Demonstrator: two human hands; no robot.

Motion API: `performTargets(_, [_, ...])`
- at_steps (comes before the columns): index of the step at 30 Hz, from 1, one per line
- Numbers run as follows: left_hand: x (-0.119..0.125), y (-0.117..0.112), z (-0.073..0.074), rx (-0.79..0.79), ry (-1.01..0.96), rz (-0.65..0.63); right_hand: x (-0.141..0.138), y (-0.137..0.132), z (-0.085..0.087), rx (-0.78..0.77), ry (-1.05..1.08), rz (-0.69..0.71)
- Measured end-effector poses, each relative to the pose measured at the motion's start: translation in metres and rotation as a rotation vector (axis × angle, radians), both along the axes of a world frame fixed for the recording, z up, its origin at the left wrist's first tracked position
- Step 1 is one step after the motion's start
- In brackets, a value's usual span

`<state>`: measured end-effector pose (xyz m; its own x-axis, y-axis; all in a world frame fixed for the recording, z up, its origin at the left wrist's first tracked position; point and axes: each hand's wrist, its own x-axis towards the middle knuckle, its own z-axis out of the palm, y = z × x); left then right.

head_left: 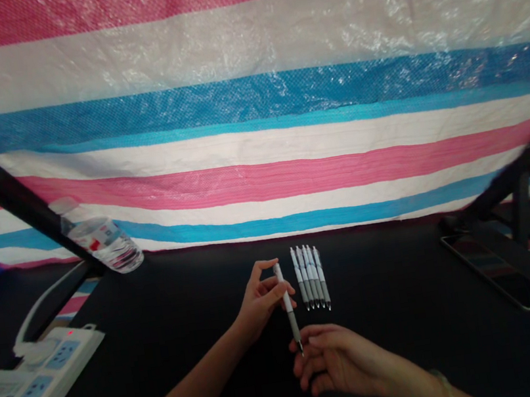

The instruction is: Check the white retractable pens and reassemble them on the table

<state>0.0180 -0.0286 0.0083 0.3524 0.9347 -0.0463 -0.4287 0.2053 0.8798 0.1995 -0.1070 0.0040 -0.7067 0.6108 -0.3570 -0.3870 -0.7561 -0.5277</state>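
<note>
My left hand (261, 302) grips a white ballpoint pen (288, 308) with a grey grip section, its dark tip pointing down toward me. The thumb and fingers pinch the upper barrel, and the index finger reaches to the top end. Close to the tip is my right hand (336, 359), palm turned inward with its fingers loosely curled and apart. Whether those fingers touch the pen tip I cannot tell. Just beyond, several matching pens (311, 278) lie side by side in a row on the black table (199, 288), tips toward me.
A white power strip (39, 391) with a plugged-in cable lies at the left. Behind it, a clear plastic bottle (107, 242) leans near a black frame bar (21, 198). At the right rests a phone (497, 270). Striped plastic sheeting (250, 101) hangs across the back.
</note>
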Motion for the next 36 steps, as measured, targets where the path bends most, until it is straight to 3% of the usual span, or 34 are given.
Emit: performTargets(36, [0.0015,0.0020,0.0037,-0.024,-0.014,0.081,-0.0008,0.0000,0.0046,0.015,0.011,-0.001])
